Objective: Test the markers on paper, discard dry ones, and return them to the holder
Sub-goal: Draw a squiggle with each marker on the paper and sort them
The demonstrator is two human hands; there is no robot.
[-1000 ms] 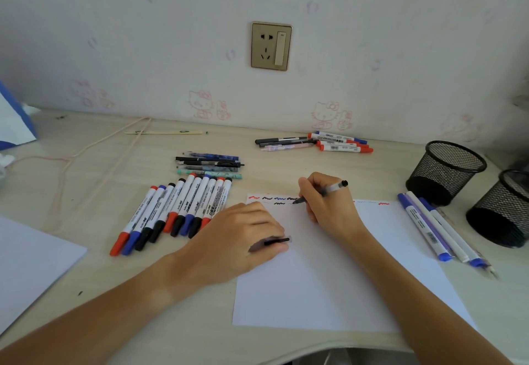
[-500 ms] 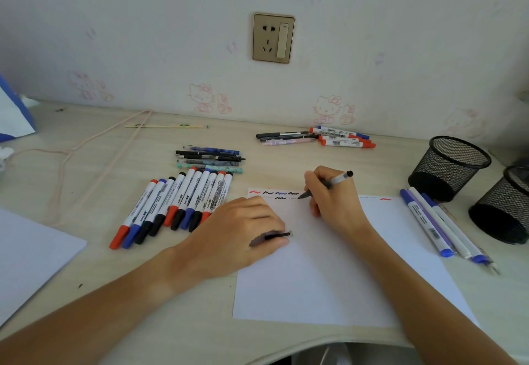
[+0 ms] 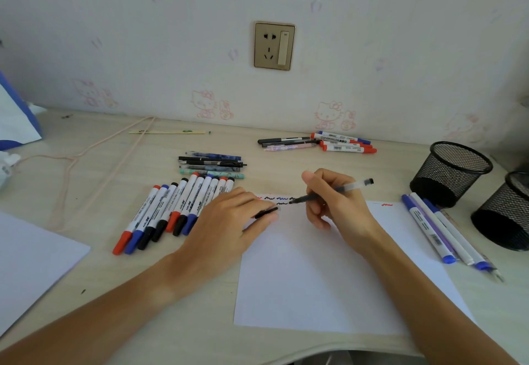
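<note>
A white sheet of paper (image 3: 320,278) lies in front of me with short red, black and blue squiggles along its top edge. My right hand (image 3: 335,204) grips a clear pen with a black tip (image 3: 352,186), the tip at the squiggles. My left hand (image 3: 229,221) rests on the paper's left corner and pinches a black pen cap (image 3: 266,212). Two black mesh holders (image 3: 449,171) stand at the right.
A row of red, blue and black markers (image 3: 174,213) lies left of the paper, thin pens (image 3: 211,165) behind it. More markers (image 3: 343,142) lie by the wall, three (image 3: 438,230) beside the holders. Another sheet (image 3: 31,261) and a cord (image 3: 94,164) lie at the left.
My left hand with the cap has slid forward to the paper's top left corner, near the pen tip. My right hand keeps the pen at the squiggles.
</note>
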